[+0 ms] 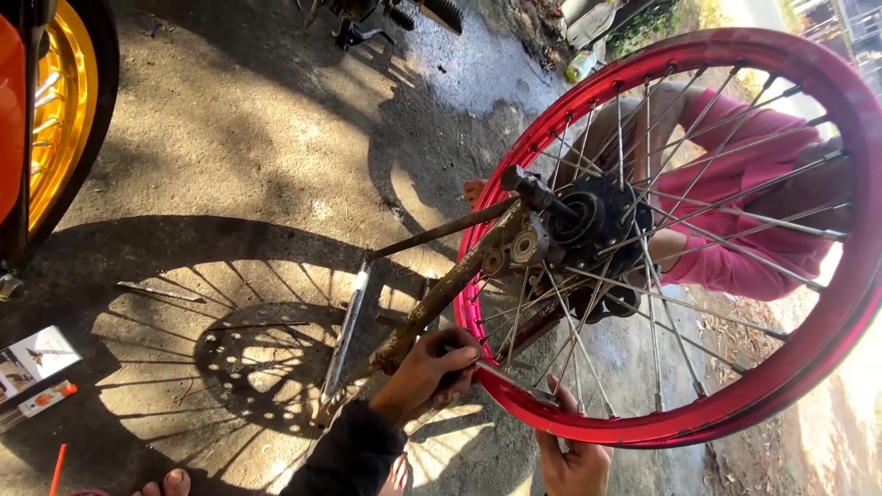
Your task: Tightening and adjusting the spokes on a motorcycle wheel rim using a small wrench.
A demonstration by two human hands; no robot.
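Note:
A red spoked wheel rim (827, 349) with a black hub (597, 225) is mounted on a rusty metal stand (432, 308). My left hand (427, 372), in a dark sleeve, grips a slim metal tool (514, 384) laid against the rim's lower left edge. My right hand (574, 459) reaches up from the bottom of the view. Its fingers close on the rim's underside, just below the tool's tip. Behind the spokes sits another person in pink clothing (744, 220), with a hand (473, 190) at the rim's far side.
A tyre with a yellow rim (60, 110) stands at the top left. On the ground at the left lie a printed box (32, 360) and an orange-capped tube (41, 401). A bare foot (167, 482) shows at the bottom. A bottle (581, 66) lies at the back.

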